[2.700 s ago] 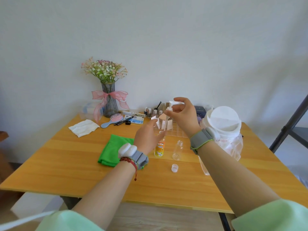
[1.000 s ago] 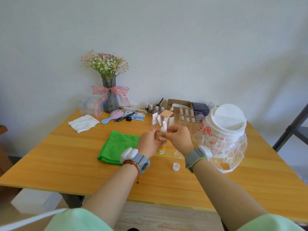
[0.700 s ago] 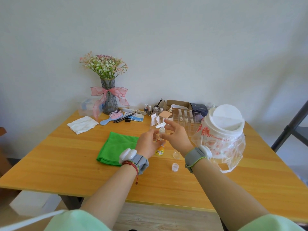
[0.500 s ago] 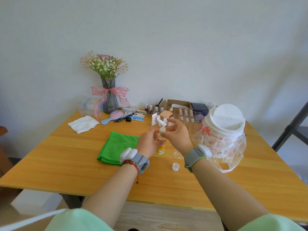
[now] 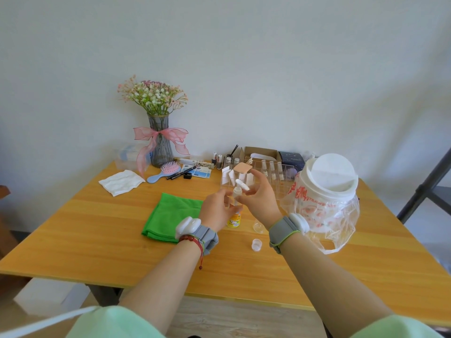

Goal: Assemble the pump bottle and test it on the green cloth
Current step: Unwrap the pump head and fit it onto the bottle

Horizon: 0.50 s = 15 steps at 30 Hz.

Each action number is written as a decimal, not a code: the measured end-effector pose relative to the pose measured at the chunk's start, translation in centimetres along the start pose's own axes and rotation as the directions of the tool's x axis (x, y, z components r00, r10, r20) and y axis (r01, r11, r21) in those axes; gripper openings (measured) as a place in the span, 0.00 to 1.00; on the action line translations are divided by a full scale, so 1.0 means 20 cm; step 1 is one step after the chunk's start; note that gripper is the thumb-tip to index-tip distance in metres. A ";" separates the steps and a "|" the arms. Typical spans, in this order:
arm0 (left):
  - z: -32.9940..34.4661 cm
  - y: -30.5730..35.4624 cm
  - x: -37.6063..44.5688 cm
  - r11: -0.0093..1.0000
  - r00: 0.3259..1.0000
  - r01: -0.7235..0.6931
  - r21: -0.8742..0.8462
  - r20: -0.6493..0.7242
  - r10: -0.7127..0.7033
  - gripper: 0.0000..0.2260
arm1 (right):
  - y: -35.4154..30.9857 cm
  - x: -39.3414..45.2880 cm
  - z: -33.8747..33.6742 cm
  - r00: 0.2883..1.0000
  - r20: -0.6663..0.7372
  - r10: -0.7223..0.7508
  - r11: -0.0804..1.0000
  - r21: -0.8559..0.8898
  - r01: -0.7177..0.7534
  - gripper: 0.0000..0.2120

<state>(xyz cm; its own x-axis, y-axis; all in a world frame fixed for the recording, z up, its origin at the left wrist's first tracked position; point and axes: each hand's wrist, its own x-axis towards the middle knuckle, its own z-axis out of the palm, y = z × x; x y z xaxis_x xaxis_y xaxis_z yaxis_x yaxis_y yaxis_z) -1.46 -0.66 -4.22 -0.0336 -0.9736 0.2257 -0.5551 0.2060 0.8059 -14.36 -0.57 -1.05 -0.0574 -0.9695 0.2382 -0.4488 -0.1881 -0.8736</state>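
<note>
Mid-assembly: I'm seating the white pump head on the small clear bottle, both held up off the wooden table.

Grip state:
- My left hand is closed around the bottle body, fingers wrapped, holding it roughly upright.
- My right hand is cupped around the pump head and collar from the right. Fingers look loosely curled there; I can't tell whether they're actually pinching the collar or just touching it.

Pump head sits on the bottle neck, nozzle pointing up and left. Can't tell from here if the thread is fully home, too small and partly hidden by my fingers.

Judgement on next move: finish twisting the collar until it stops, left hand holding the bottle so it doesn't spin. Clear plastic looks slick and thin, so squeeze lightly.

Then test: the green cloth lies folded flat on the table, just left of and below my left hand. Short swing left, aim nozzle down at it, press.

Watch for: a small yellow-labelled bottle and a loose clear cap stand on the table right under my hands. Easy to knock.
</note>
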 end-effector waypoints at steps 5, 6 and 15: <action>0.00 0.00 0.00 1.000 1.000 0.005 -0.006 0.000 -0.005 0.23 | 0.01 0.01 -0.01 1.000 -0.017 0.023 0.999 -0.039 -0.024 0.36; 0.00 0.00 0.00 1.000 1.000 0.005 -0.001 0.001 -0.005 0.23 | 0.01 0.01 -0.02 0.999 -0.002 0.032 0.998 -0.058 -0.032 0.35; 0.00 0.01 0.00 1.000 1.000 0.004 0.016 0.002 -0.004 0.21 | 0.00 0.03 0.00 0.998 0.056 0.006 0.980 -0.197 0.005 0.07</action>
<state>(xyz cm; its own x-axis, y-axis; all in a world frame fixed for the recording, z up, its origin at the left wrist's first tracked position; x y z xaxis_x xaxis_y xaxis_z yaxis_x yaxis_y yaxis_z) -1.48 -0.57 -4.10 -0.0334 -0.9746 0.2214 -0.5684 0.2008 0.7979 -14.30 -1.14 -0.88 -0.0103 -0.9780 0.2085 -0.6160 -0.1580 -0.7717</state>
